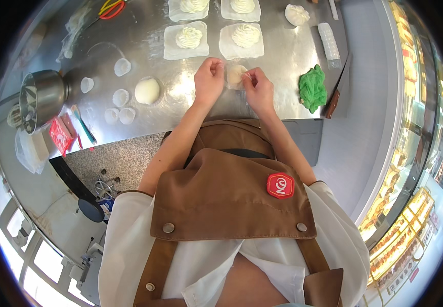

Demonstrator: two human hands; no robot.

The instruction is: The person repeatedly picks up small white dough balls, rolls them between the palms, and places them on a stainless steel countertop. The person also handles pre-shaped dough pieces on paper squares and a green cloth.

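A small thin pale wrapper (pixel 236 75) with a beige lump inside lies on the steel worktop close before me. My right hand (pixel 259 92) pinches its right edge between thumb and fingers. At its left side my left hand (pixel 209 80) has its fingertips pinched together, a whitish bit of the wrapper's edge showing at them. Just beyond my hands are square white dough sheets topped with piped cream, the nearer two being the left sheet (pixel 187 40) and the right sheet (pixel 241 41). A gathered white dough ball (pixel 297 15) stands at the far right.
Left on the worktop (pixel 175 111) are a smooth round bun (pixel 147 91), several paper cups (pixel 122 67), a steel mixing bowl (pixel 47 99), a red packet (pixel 61 135) and scissors (pixel 112 9). To the right lie a green cloth (pixel 313 89), a knife (pixel 333 103) and a clear plastic tray (pixel 329 45).
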